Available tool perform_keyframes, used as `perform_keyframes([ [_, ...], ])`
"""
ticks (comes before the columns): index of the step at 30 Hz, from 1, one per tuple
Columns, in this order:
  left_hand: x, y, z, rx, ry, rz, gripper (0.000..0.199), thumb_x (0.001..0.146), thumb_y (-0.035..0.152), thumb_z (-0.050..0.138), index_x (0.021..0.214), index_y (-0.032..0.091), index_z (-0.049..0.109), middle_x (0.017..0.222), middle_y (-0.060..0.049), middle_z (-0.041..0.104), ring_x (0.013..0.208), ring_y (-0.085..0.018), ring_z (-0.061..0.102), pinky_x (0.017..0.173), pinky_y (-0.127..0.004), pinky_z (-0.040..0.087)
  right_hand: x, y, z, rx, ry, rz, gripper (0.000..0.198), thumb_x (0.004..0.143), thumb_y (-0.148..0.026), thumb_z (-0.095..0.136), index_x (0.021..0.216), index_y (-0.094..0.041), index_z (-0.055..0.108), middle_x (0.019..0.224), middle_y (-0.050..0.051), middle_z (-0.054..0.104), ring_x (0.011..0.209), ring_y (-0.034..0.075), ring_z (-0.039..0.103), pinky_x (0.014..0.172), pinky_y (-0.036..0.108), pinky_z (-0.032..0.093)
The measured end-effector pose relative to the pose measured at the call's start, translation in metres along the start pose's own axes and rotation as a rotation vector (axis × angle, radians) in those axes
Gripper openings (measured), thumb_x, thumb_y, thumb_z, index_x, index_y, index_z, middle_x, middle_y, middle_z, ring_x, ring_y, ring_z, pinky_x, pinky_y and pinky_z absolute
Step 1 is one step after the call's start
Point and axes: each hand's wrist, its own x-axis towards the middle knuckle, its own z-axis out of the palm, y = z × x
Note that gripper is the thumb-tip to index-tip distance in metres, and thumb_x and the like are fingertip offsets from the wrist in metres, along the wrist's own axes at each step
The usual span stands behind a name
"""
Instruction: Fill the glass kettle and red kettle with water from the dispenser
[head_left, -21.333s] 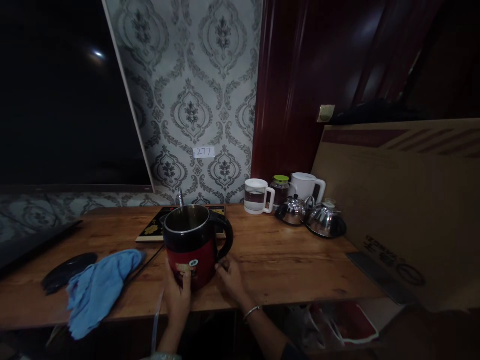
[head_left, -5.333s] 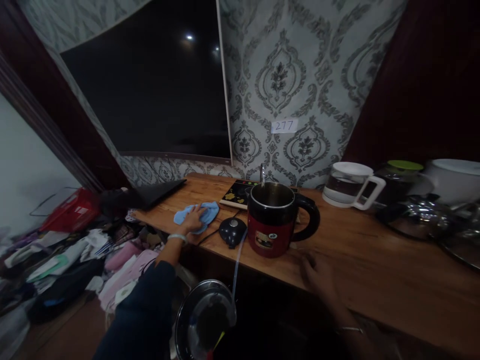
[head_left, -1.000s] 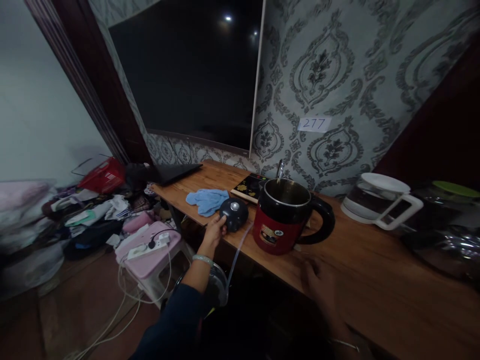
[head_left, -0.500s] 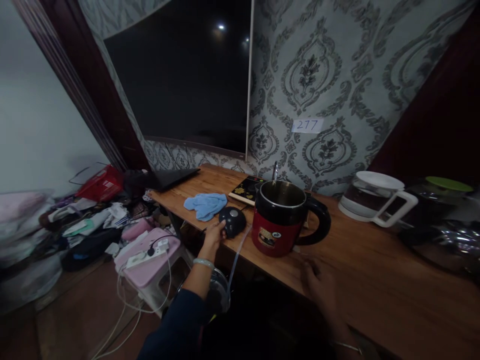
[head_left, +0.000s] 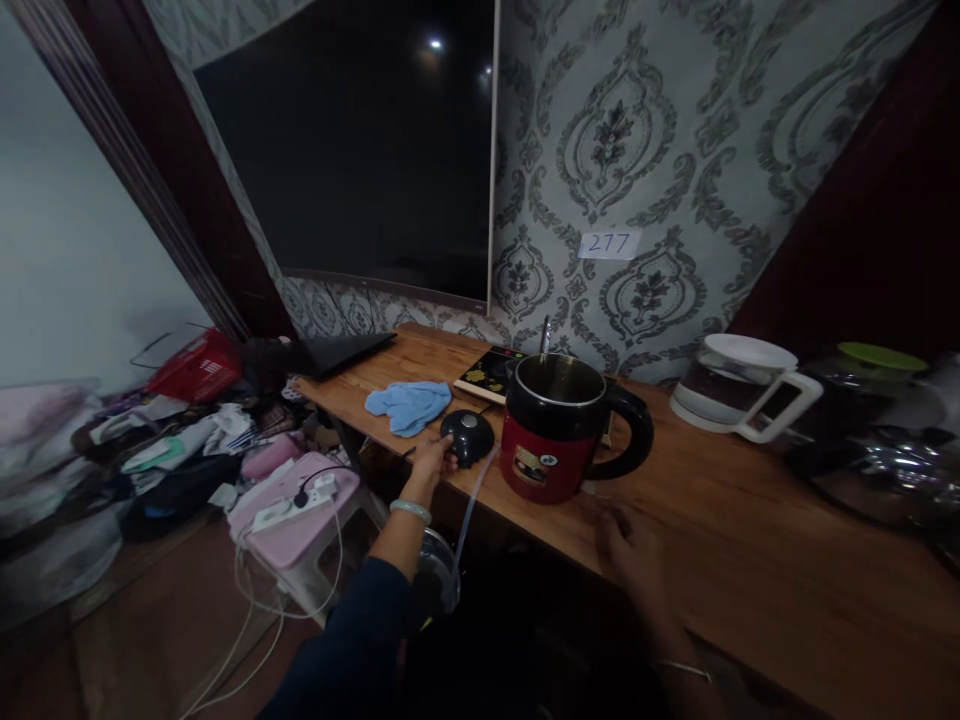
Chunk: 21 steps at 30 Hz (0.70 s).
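A dark screen [head_left: 360,150] fills the patterned wall above a long wooden table [head_left: 750,540]. To the left, on the floor, lie heaps of clothes, a red basket [head_left: 196,364] and a pink stool [head_left: 296,510] carrying a power strip [head_left: 289,502] with white leads trailing down.

On the table the largest thing is the red kettle [head_left: 559,430], upright, lid off, its black handle turned to the right. Right of it stand a glass jug [head_left: 731,390] with a white lid and some shiny pots, blurred at the picture's edge. Behind the kettle lies a flat black board [head_left: 487,372], and left of that a blue cloth [head_left: 405,405].

Just left of the kettle, at the table's front edge, sits the round black base [head_left: 468,436] with a silver stud in its middle. The left hand [head_left: 431,462] has its fingertips on the base's near rim, fingers loosely curled about the edge; whether it grips or only touches I cannot tell. The right hand [head_left: 630,545] rests flat and open on the table in front of the kettle, holding nothing.

The step in hand looks like placing the base beside the kettle. A thin clear tube [head_left: 469,500] hangs from the table edge beside it. Any further move of the base calls for keeping it clear of that edge and of the tube, and level on the wood.
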Motion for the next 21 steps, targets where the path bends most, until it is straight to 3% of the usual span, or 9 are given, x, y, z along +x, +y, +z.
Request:
perform_keyframes([
  [12,-0.008,-0.002,0.005,-0.043,0.122,0.086,0.022,0.077,0.020,0.068,0.094,0.012,0.055,0.049,0.008,0.051,0.033,-0.010,0.053,0.036,-0.020,0.046,0.001,0.000,0.002,0.011,0.027,-0.009,0.039,0.078,-0.046,0.045,0.087,-0.019,0.072,0.091,0.011,0.076,0.087,0.027,0.068,0.078,0.036,0.052],
  [21,-0.008,0.001,-0.002,-0.035,0.135,0.201,0.048,0.076,0.017,0.064,0.122,0.009,0.056,0.053,0.006,0.054,0.038,-0.011,0.055,0.038,-0.021,0.048,0.002,-0.009,0.017,0.098,0.088,-0.064,0.027,0.077,-0.032,0.046,0.085,-0.021,0.070,0.088,0.008,0.076,0.084,0.023,0.069,0.078,0.034,0.053],
])
